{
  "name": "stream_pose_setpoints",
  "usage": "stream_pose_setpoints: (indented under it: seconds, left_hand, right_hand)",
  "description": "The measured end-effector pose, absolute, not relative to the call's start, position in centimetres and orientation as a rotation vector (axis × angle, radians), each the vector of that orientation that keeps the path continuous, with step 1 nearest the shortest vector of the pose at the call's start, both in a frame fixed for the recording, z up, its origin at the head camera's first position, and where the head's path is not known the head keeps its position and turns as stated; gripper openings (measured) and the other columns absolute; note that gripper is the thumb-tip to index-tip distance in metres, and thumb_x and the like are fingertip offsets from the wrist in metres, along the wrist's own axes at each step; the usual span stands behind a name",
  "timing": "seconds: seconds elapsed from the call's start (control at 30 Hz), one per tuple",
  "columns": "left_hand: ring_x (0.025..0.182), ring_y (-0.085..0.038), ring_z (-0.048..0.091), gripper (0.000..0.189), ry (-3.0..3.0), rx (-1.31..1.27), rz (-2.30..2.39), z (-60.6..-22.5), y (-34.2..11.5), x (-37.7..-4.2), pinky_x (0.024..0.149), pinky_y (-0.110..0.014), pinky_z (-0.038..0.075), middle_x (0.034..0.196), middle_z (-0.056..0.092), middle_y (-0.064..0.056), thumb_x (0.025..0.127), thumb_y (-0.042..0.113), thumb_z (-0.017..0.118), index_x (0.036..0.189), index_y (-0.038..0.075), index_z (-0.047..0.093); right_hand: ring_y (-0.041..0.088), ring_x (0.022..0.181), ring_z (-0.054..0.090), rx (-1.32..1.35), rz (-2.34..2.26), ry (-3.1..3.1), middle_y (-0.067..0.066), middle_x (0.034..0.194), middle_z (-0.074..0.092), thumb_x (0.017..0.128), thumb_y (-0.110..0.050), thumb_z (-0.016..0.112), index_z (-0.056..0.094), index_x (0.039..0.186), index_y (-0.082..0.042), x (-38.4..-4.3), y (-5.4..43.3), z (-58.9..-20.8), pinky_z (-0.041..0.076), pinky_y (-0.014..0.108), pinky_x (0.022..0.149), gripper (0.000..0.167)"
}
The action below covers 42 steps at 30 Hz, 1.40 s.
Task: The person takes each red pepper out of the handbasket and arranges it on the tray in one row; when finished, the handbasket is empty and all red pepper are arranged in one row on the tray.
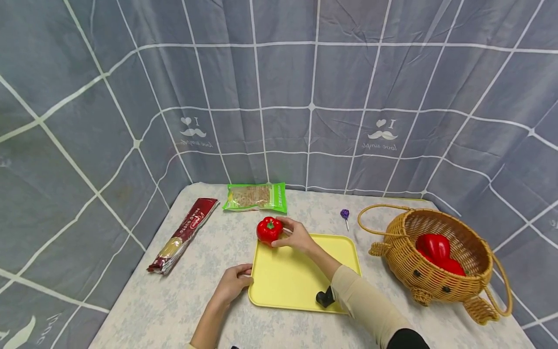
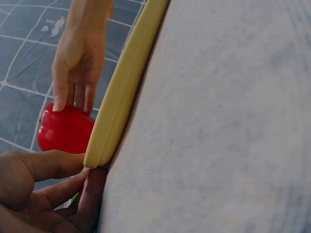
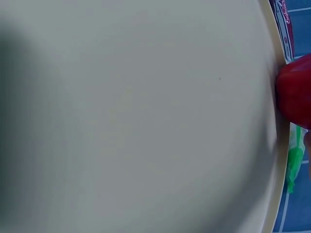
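At the left rim of the yellow tray (image 1: 289,278), my left hand (image 1: 233,283) pinches the edge; the left wrist view shows the thumb on one side and fingers on the other. My right hand (image 1: 296,236) holds a red bell pepper (image 1: 266,231) with a green stem at the tray's far left corner. Thumb and fingers grip the pepper's right side in the head view. Only part of that pepper (image 3: 295,92) shows in the right wrist view, by the tray rim. Whether it touches the tray I cannot tell.
A wicker basket (image 1: 398,261) with red peppers (image 1: 436,247) inside stands at the right. Behind the tray lie a green-edged food packet (image 1: 255,198) and a purple lollipop (image 1: 345,214). A dark red spaghetti pack (image 1: 185,235) lies at the left. Curtains surround the table.
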<state>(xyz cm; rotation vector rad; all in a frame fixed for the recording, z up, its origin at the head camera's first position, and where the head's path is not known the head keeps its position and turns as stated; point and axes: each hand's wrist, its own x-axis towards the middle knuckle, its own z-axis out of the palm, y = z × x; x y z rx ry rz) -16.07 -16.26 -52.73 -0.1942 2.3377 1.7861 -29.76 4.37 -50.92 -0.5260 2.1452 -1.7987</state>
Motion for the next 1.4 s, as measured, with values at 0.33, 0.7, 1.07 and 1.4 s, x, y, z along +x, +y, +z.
stream_pose_setpoints:
  seconds: [0.33, 0.7, 1.07, 1.4]
  left_hand:
    - [0.087, -0.015, 0.058, 0.048, 2.351, -0.22, 1.749, -52.8, -16.2, -16.3, 0.071, -0.024, 0.048, 0.11, 0.064, -0.016, 0.084, 0.0, 0.06, 0.131, -0.008, 0.056]
    - [0.085, -0.013, 0.059, 0.046, 2.37, -0.233, 1.739, -53.0, -16.4, -16.5, 0.069, -0.022, 0.048, 0.107, 0.066, -0.014, 0.083, 0.0, 0.063, 0.128, -0.007, 0.059]
    - [0.085, -0.012, 0.057, 0.046, 2.373, -0.233, 1.744, -52.9, -16.3, -16.8, 0.068, -0.021, 0.048, 0.107, 0.066, -0.015, 0.082, -0.001, 0.062, 0.127, -0.007, 0.059]
    - [0.086, -0.013, 0.059, 0.047, 2.371, -0.228, 1.74, -52.9, -16.5, -16.8, 0.068, -0.022, 0.049, 0.11, 0.065, -0.017, 0.083, 0.0, 0.063, 0.129, -0.008, 0.058]
  right_hand:
    - [0.032, 0.144, 0.035, -0.557, -1.78, 2.169, 0.019, 0.151, 0.041, 0.077, -0.003, 0.079, 0.039, 0.146, 0.003, -29.4, 5.1, -50.6, 0.03, 0.044, 0.116, 0.08]
    - [0.035, 0.139, 0.04, -0.59, -1.879, 2.183, 0.02, 0.149, 0.043, 0.08, -0.003, 0.077, 0.043, 0.145, -0.001, -28.6, 8.1, -47.2, 0.036, 0.041, 0.112, 0.073]
    - [0.031, 0.139, 0.04, -0.623, -1.89, 2.207, 0.016, 0.147, 0.046, 0.08, -0.005, 0.077, 0.043, 0.145, -0.002, -28.0, 13.3, -43.2, 0.036, 0.035, 0.114, 0.073]
    - [0.032, 0.143, 0.033, -0.661, -1.793, 2.318, 0.015, 0.154, 0.037, 0.081, -0.008, 0.077, 0.038, 0.149, -0.007, -26.2, 19.6, -40.4, 0.03, 0.039, 0.116, 0.079]
